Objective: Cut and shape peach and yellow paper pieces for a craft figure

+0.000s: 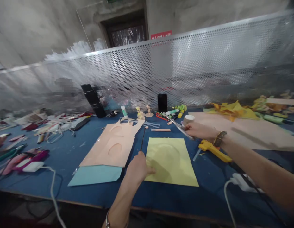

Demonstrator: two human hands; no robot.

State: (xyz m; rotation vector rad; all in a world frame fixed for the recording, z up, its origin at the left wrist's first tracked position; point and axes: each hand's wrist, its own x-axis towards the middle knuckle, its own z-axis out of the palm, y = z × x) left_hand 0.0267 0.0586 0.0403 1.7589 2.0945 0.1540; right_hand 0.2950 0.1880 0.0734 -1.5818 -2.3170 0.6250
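My left hand [136,169] is closed around the lower end of a thin dark stick [143,139] that points away from me; its exact kind is unclear. The thumb side rests at the left edge of a yellow paper sheet [169,161]. My right hand [201,130] grips a long silver metal tool [177,125], too blurred to name, above the table beyond the sheet. Just behind this hand stands a small white roll or cup [189,118]. A yellow glue gun [215,151] lies below the right wrist. Peach sheets with round cutouts [101,147] lie left, over a light blue sheet [96,175].
A black phone [162,103] leans on the perforated metal screen [137,69]. Small figures [149,110], a glue stick [124,111] and markers [172,112] stand or lie at the back. Yellow paper scraps [234,110] are piled right. A white cable [53,186] crosses the table's left edge.
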